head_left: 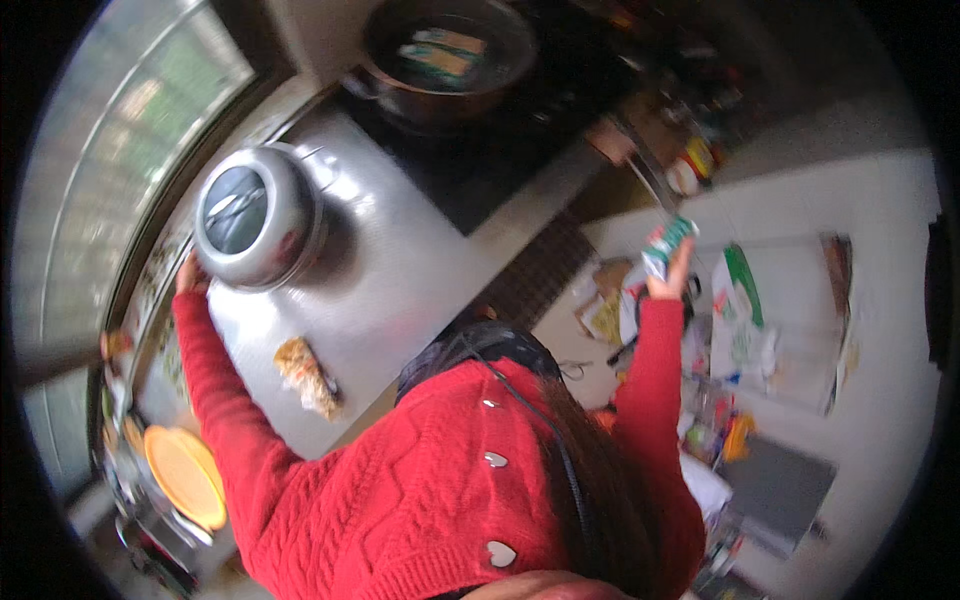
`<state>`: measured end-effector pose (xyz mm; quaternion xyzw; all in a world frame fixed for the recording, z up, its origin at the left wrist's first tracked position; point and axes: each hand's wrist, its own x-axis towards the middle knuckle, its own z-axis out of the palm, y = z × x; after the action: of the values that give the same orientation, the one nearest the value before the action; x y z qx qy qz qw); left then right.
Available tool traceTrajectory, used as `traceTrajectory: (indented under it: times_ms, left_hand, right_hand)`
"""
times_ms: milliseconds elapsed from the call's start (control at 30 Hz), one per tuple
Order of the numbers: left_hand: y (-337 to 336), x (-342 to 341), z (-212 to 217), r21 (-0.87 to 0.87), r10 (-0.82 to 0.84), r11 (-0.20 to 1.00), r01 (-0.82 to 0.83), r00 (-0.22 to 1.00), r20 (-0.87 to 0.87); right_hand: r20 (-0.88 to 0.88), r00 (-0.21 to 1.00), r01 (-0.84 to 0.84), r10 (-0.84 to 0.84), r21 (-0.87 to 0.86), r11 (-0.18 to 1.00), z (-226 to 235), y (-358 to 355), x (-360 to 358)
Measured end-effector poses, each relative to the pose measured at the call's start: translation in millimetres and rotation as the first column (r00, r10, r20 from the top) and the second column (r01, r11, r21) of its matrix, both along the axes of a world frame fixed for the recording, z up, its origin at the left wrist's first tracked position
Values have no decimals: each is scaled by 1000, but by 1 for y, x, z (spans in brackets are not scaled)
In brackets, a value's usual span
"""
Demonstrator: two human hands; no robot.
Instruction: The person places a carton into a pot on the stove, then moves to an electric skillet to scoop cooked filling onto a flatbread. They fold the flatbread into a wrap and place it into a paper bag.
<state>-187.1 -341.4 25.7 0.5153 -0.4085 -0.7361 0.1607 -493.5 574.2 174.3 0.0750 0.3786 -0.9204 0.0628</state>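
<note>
At the left, my left hand is against the side of a rounded silver cooking pot with a dark oval window in its top. Its fingers are mostly hidden by the pot and blurred. My right hand is raised out to the right, away from the counter, its fingers closed around a small green-and-white packet. On the metal counter nearer to me lies a brownish-yellow item in a crumpled clear wrapper; its kind is unclear.
A large dark pan sits on the black hob, with green-and-tan flat pieces in it. Windows line the left. A yellow round lid stands lower left. Bags and a grey box fill the right side.
</note>
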Motion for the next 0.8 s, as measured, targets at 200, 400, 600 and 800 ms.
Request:
traceTrajectory:
  times_ms: [200, 400, 600, 800]
  left_hand:
    - [-20, 9, 22, 31, -290, 957, 289, 954, 70]
    - [-26, 12, 47, 187, -447, 887, 422, 886, 123]
    - [6, 9, 70, 113, -445, 896, 430, 874, 198]
    - [46, 21, 88, 36, -453, 891, 452, 892, 12]
  right_hand:
    - [1, 999, 34, -34, -12, 999, 15, -37, -1]
    - [25, 999, 24, -25, 29, 999, 30, -52, 2]
    - [-6, 998, -62, 62, -131, 989, 42, -63, 2]
    - [-72, 979, -196, 189, -97, 976, 31, -44, -5]
